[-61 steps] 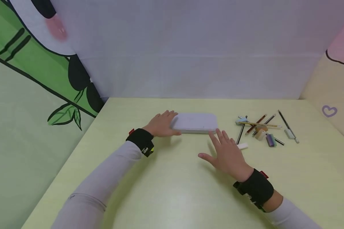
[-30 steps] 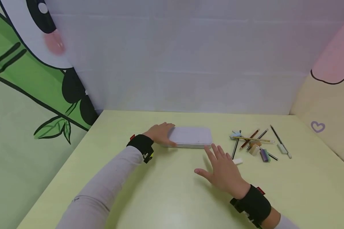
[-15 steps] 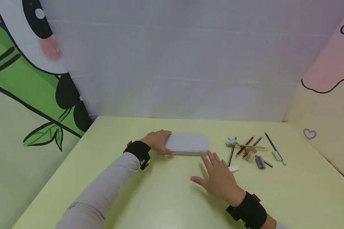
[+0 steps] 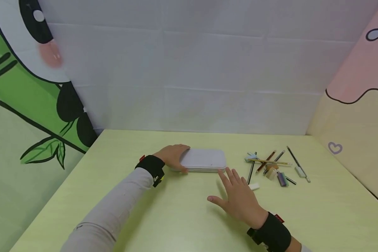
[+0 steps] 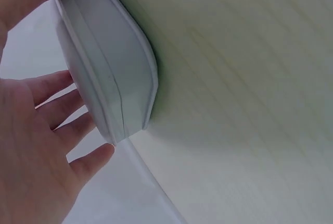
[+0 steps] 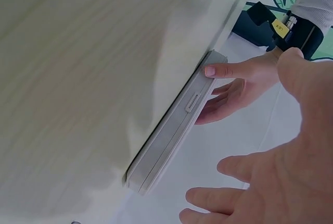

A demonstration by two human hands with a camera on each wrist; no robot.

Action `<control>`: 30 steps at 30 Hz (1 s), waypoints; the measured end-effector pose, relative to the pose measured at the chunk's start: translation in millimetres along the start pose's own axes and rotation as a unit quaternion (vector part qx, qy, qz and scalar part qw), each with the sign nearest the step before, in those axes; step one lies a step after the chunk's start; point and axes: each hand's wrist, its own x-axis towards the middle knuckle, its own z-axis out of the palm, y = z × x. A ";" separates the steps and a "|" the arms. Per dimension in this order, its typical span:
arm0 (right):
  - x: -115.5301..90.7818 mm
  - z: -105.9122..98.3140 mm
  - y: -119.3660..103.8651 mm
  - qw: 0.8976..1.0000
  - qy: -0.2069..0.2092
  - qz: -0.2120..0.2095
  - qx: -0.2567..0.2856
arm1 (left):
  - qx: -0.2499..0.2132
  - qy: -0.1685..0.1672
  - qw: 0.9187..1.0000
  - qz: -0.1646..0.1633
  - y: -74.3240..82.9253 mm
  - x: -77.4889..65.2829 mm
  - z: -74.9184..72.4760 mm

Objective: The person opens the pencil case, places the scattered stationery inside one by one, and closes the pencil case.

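Near 1 pale case [image 4: 203,158], pencils [image 4: 277,162], small blocks [image 4: 282,179]

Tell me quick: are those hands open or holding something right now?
Left hand: holding the pale case by its left end.
Right hand: open, fingers spread, holding nothing.

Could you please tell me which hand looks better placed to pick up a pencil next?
Probably the right hand: it holds nothing and is nearer the pencils, which lie beyond it to the right. The left hand grips the left end of the case, farther from them.
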 end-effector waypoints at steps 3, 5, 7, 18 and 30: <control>-0.4 -0.7 -1.1 1.000 0.002 -0.001 0.000 | 0.002 -0.003 1.000 0.004 -2.3 2.3 1.1; -0.6 -0.9 -1.8 1.000 0.004 -0.003 -0.002 | 0.002 -0.007 1.000 0.003 -3.3 3.9 2.0; -0.8 -1.0 -2.1 1.000 0.005 -0.004 -0.002 | 0.001 -0.010 1.000 0.001 -3.5 4.4 2.4; -1.2 -3.7 -1.2 1.000 -0.002 0.007 0.001 | -0.024 0.022 0.999 0.027 -4.8 -1.4 4.2; 3.0 -7.3 4.8 1.000 -0.005 0.018 -0.010 | -0.074 0.096 0.992 0.034 -11.3 -15.5 8.7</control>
